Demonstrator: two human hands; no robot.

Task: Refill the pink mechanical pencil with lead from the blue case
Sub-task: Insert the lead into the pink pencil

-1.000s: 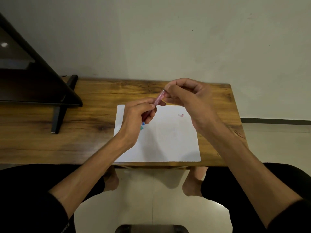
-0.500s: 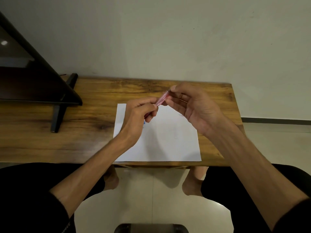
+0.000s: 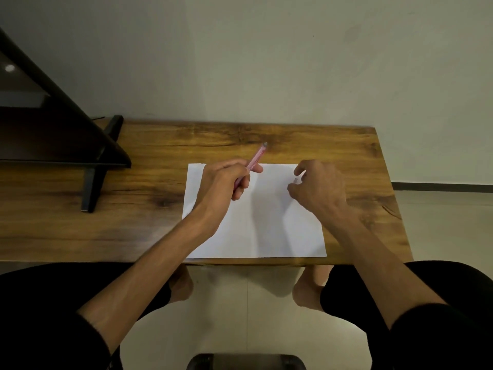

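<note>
The left hand (image 3: 224, 182) gripped the pink mechanical pencil (image 3: 254, 157), its tip now angled toward the desk's (image 3: 133, 231) far edge. The right hand (image 3: 317, 188) had left the pencil and hovered half-curled over the paper's (image 3: 261, 231) far right corner, probably fetching a small piece (image 3: 295, 180). The blue case was hidden.

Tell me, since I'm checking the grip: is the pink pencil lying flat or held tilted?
Held tilted. The left hand grips the pink pencil with its far end angled up over the table.
</note>
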